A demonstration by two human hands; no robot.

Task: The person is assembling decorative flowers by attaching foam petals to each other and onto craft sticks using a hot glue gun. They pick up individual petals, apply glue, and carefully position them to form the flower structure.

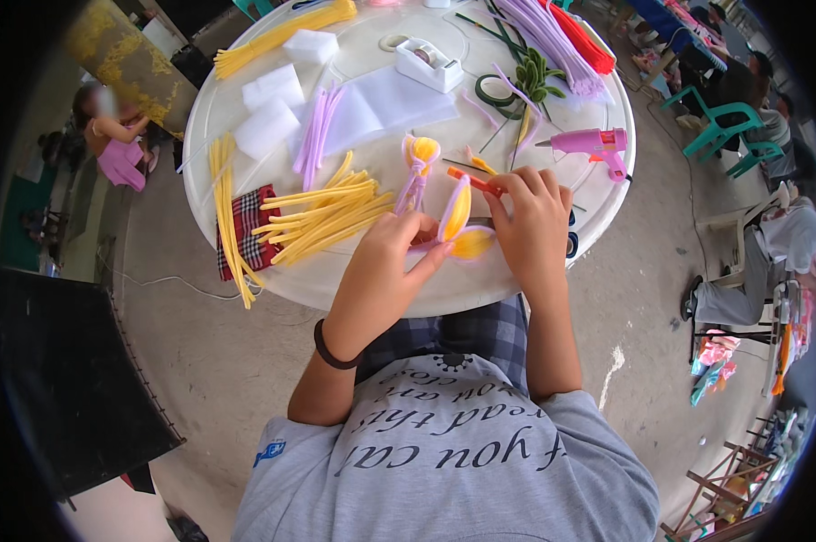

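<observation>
My left hand pinches the base of two petals made of yellow pipe cleaners with lilac edges; one petal stands up and the other petal points right. The fingertips of my right hand close around the near end of a slim orange tool, whose exact kind I cannot tell. Just beyond my left hand lies a finished-looking yellow and lilac bud with twisted lilac ends. A loose pile of yellow pipe cleaners spreads to the left of that hand.
On the round white table lie a pink glue gun, a tape dispenser, green floral tape, white foam blocks, lilac pipe cleaners and a plaid cloth. Scissor handles show beside my right wrist. Other people sit around.
</observation>
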